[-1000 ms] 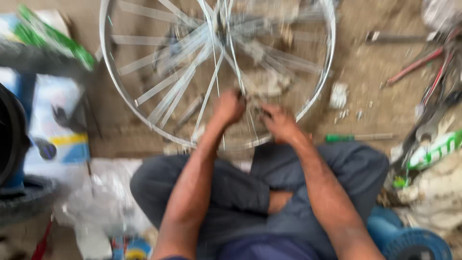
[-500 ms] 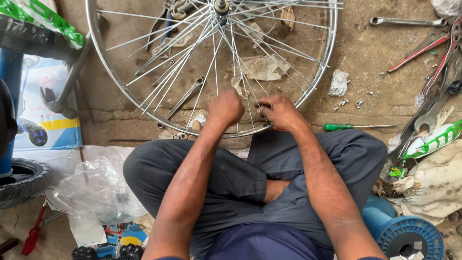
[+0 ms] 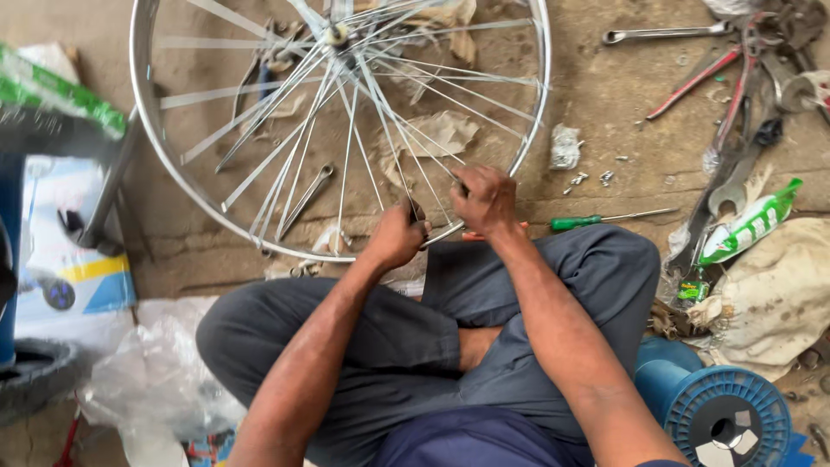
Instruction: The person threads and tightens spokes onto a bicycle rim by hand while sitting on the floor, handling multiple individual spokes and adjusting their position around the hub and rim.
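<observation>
1. A spoked bicycle wheel (image 3: 341, 130) lay on the floor, its near rim at the seated person's knees.
2. Left hand (image 3: 396, 235) and right hand (image 3: 486, 201) had fingers pinched on spokes.
3. Spoke fitting seemed underway; next needs steady seating at the rim.

Silver wheel (image 3: 173, 173), green-handled screwdriver (image 3: 575, 223), blue spool (image 3: 726, 415).

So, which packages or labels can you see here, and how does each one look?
Cardboard box: far left on the ground, rectangular, white, blue and yellow.
Green packet: upper left, long, green and white, blurred.
Pouch: right, beside the tools, flat, green and white.
Small green pack: just below the pouch.
</observation>
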